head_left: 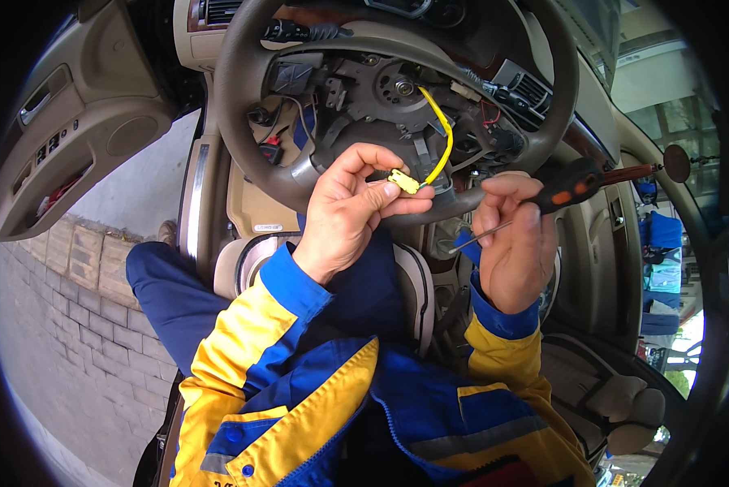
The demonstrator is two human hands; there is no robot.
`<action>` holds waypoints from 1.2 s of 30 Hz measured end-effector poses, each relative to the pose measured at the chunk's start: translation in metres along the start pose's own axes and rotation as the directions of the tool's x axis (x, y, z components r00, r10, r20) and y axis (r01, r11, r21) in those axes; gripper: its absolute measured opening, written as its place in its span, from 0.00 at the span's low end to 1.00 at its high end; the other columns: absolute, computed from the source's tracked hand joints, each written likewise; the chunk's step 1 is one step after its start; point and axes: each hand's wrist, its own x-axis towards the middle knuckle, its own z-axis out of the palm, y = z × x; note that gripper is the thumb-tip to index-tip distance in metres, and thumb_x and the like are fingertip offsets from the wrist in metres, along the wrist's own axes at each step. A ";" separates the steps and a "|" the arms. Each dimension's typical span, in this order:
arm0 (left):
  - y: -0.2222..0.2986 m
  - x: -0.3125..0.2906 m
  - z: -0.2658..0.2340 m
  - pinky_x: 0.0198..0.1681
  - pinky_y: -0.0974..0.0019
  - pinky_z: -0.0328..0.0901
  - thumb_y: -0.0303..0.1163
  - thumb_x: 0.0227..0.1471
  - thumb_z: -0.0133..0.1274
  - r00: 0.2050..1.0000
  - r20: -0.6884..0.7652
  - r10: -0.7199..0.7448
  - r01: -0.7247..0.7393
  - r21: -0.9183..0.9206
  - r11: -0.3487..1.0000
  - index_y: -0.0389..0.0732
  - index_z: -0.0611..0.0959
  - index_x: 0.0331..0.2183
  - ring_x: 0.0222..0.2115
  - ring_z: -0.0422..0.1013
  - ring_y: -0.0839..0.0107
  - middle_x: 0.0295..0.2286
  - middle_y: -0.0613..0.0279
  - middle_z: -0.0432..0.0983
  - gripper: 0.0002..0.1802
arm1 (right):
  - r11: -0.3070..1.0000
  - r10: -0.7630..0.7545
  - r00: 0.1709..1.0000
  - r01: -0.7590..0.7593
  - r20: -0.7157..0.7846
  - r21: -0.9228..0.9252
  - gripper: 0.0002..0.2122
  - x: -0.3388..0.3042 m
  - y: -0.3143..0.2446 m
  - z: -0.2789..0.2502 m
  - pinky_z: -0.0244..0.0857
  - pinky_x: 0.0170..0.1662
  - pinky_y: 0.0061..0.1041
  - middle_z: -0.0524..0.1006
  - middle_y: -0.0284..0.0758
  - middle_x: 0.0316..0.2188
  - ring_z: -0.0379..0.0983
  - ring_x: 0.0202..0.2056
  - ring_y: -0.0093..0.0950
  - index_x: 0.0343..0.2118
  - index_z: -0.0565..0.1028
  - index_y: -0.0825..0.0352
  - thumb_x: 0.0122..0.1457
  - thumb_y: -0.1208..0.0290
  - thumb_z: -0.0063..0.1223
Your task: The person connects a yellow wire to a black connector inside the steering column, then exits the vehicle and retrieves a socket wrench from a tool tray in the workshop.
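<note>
Between the thumb and fingers of my left hand (352, 207) is a small yellow wire connector (403, 181). From it a yellow-sleeved cable (447, 138) curves up to the hub of the steering wheel (243, 105). The wheel's centre is uncovered, with metal brackets and wiring showing. My right hand (515, 243) grips a screwdriver (571, 187) with a black and orange handle. Its thin shaft passes by my fingers and points down to the left, apart from the connector.
The car door (80, 122) stands open on the left above paved ground (97, 325). Stalks and an air vent (527, 89) lie behind the wheel. A dark red thing (271, 150) shows through the wheel's left side. The passenger seat (575, 381) is at lower right.
</note>
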 end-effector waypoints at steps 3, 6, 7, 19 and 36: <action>0.002 0.004 0.001 0.52 0.58 0.77 0.18 0.64 0.49 1.000 0.017 -0.004 0.003 0.049 0.999 0.33 0.74 0.49 0.45 0.80 0.57 0.44 0.53 0.77 0.12 | 0.999 0.008 0.999 -0.006 -0.033 0.044 0.25 -0.001 -0.006 -0.001 0.69 0.32 0.22 0.69 0.35 0.36 0.67 0.31 0.22 0.51 0.70 0.72 0.73 0.49 0.39; 0.001 0.010 0.000 0.50 0.62 0.77 0.17 0.64 0.48 1.000 0.016 -0.004 0.003 0.052 0.999 0.33 0.75 0.51 0.43 0.80 0.61 0.44 0.50 0.79 0.15 | 0.993 -0.031 0.997 0.038 -0.067 0.108 0.14 0.002 -0.007 0.003 0.80 0.40 0.33 0.70 0.37 0.38 0.71 0.35 0.24 0.45 0.70 0.71 0.72 0.61 0.47; 0.001 0.012 -0.002 0.50 0.63 0.77 0.18 0.64 0.49 1.000 0.022 -0.013 0.012 0.040 0.999 0.33 0.75 0.52 0.43 0.80 0.61 0.44 0.51 0.79 0.15 | 0.996 -0.063 0.996 0.067 -0.069 0.063 0.11 0.005 -0.007 0.004 0.81 0.41 0.32 0.71 0.38 0.37 0.74 0.35 0.25 0.44 0.70 0.71 0.71 0.67 0.47; -0.001 0.016 -0.013 0.43 0.66 0.78 0.25 0.66 0.50 0.990 0.103 -0.093 0.092 0.016 0.996 0.34 0.76 0.54 0.40 0.80 0.65 0.42 0.54 0.80 0.16 | 0.890 -0.260 0.949 0.307 0.178 -0.338 0.10 0.029 0.005 0.002 0.80 0.47 0.32 0.77 0.44 0.38 0.80 0.41 0.32 0.40 0.70 0.72 0.59 0.92 0.55; -0.007 0.015 -0.014 0.45 0.70 0.74 0.23 0.65 0.50 0.995 0.057 -0.087 0.086 0.023 0.996 0.34 0.80 0.50 0.39 0.77 0.74 0.41 0.59 0.81 0.13 | 0.846 -0.254 0.946 0.319 0.203 -0.428 0.08 0.035 0.007 0.011 0.74 0.43 0.25 0.79 0.39 0.35 0.79 0.37 0.28 0.36 0.74 0.70 0.57 0.87 0.61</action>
